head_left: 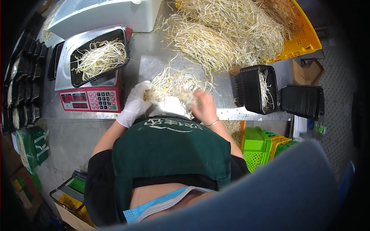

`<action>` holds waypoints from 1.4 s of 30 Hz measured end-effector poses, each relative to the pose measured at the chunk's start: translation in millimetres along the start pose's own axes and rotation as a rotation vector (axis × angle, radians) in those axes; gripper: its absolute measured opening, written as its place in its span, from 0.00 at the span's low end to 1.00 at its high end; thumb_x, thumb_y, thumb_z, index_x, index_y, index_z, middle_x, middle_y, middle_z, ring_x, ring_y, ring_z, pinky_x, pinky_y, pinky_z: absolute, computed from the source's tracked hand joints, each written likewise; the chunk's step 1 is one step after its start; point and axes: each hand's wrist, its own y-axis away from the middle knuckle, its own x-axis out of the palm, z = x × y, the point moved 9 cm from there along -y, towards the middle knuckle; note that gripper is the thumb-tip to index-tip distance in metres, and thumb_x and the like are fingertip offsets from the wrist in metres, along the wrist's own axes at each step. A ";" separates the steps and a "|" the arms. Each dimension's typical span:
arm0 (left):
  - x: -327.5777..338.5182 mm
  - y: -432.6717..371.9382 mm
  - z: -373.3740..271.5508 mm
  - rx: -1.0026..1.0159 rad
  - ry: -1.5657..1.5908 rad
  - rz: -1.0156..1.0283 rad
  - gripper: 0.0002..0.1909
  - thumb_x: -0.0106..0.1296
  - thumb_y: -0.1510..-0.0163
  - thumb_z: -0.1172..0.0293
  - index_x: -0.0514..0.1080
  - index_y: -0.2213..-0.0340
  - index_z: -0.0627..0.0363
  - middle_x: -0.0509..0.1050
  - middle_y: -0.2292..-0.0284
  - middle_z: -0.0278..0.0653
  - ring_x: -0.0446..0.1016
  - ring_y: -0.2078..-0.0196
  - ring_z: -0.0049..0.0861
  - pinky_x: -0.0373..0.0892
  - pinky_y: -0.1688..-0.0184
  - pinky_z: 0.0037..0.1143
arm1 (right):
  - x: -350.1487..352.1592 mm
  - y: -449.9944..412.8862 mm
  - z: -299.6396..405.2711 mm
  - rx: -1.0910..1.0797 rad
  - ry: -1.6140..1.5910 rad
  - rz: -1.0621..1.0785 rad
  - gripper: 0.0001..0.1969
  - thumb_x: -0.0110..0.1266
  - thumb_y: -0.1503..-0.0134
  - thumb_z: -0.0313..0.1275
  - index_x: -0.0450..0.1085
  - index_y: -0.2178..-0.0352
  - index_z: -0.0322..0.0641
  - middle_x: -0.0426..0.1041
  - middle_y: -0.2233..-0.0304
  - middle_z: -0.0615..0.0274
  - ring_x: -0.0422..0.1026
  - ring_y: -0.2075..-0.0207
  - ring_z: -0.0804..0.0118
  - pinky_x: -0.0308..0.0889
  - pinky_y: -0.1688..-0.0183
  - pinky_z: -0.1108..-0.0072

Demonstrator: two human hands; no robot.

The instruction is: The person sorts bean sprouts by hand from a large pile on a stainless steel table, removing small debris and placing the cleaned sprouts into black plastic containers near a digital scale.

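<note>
My left hand (135,104), in a white glove, grips one end of a bunch of bean sprouts (170,83) at the metal table's near edge. My right hand (205,106), bare and with a bracelet at the wrist, is blurred at the bunch's other end; its fingers are bent against the sprouts, and whether they are closed on any I cannot tell. To the left, a black plastic tray of sprouts (101,57) sits tilted on the pan of a red digital scale (89,99). A large heap of sprouts (228,34) lies beyond my hands, partly in a yellow crate.
A white foam box (107,17) stands at the back left. On the right are a black tray with a few sprouts (257,89) and another black tray (302,101). Stacked black trays (26,78) line the far left. The yellow crate's rim (306,37) bounds the heap; green crates (255,144) stand below.
</note>
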 end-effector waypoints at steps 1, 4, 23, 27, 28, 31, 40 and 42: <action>0.2 3.0 -15.4 0.119 -0.155 -0.041 0.24 0.56 0.63 0.70 0.66 0.60 0.56 0.68 0.61 0.48 0.66 0.57 0.39 0.63 0.55 0.28 | 14.5 5.2 12.7 -0.015 0.062 0.066 0.26 0.56 0.62 0.31 0.61 0.58 0.42 0.62 0.57 0.52 0.61 0.57 0.52 0.59 0.55 0.67; 20.1 -17.3 -35.5 0.261 -0.179 -0.045 0.23 0.52 0.61 0.72 0.65 0.58 0.55 0.67 0.59 0.46 0.66 0.57 0.38 0.63 0.55 0.28 | 29.2 -5.1 13.1 -0.021 0.240 0.104 0.28 0.57 0.63 0.33 0.61 0.57 0.43 0.61 0.55 0.56 0.61 0.56 0.55 0.58 0.55 0.66; -17.0 4.1 14.5 0.012 0.192 -0.052 0.20 0.49 0.58 0.81 0.68 0.59 0.59 0.60 0.50 0.53 0.61 0.49 0.42 0.57 0.47 0.26 | 69.2 -141.1 -40.6 0.123 0.383 0.238 0.06 0.48 0.57 0.32 0.72 0.78 0.48 0.70 0.74 0.58 0.68 0.67 0.58 0.65 0.63 0.71; -19.3 10.1 8.8 -0.030 0.080 -0.085 0.31 0.54 0.62 0.77 0.61 0.52 0.55 0.61 0.51 0.54 0.60 0.49 0.45 0.58 0.48 0.29 | 77.0 -145.0 -46.5 0.151 0.373 0.249 0.07 0.52 0.59 0.33 0.71 0.78 0.43 0.70 0.75 0.58 0.69 0.72 0.56 0.66 0.67 0.71; -18.8 7.2 4.9 -0.054 0.051 -0.110 0.35 0.55 0.63 0.76 0.58 0.50 0.54 0.61 0.52 0.55 0.59 0.49 0.45 0.57 0.48 0.29 | 73.9 -143.7 -51.6 0.185 0.312 0.263 0.07 0.51 0.59 0.32 0.71 0.78 0.43 0.70 0.75 0.58 0.70 0.71 0.57 0.66 0.67 0.71; -15.0 1.4 0.3 -0.097 -0.040 -0.087 0.44 0.56 0.64 0.72 0.48 0.45 0.50 0.65 0.57 0.52 0.61 0.53 0.45 0.59 0.51 0.31 | 31.4 -130.0 -51.7 0.291 -0.040 0.128 0.06 0.53 0.58 0.30 0.69 0.78 0.38 0.69 0.77 0.59 0.69 0.73 0.63 0.65 0.69 0.76; 15.1 -3.7 11.3 -0.098 -0.056 0.121 0.23 0.41 0.62 0.84 0.68 0.61 0.60 0.69 0.61 0.48 0.65 0.57 0.42 0.61 0.53 0.30 | -45.8 51.5 -55.7 0.457 0.030 0.900 0.06 0.54 0.56 0.31 0.70 0.76 0.40 0.71 0.79 0.59 0.70 0.76 0.64 0.66 0.69 0.76; 27.2 -1.8 26.3 -0.070 0.021 0.084 0.23 0.40 0.62 0.85 0.69 0.60 0.60 0.69 0.60 0.48 0.65 0.55 0.40 0.60 0.52 0.29 | -31.8 24.7 -39.5 0.277 0.198 0.868 0.08 0.51 0.54 0.34 0.70 0.76 0.41 0.71 0.77 0.54 0.70 0.74 0.54 0.66 0.70 0.71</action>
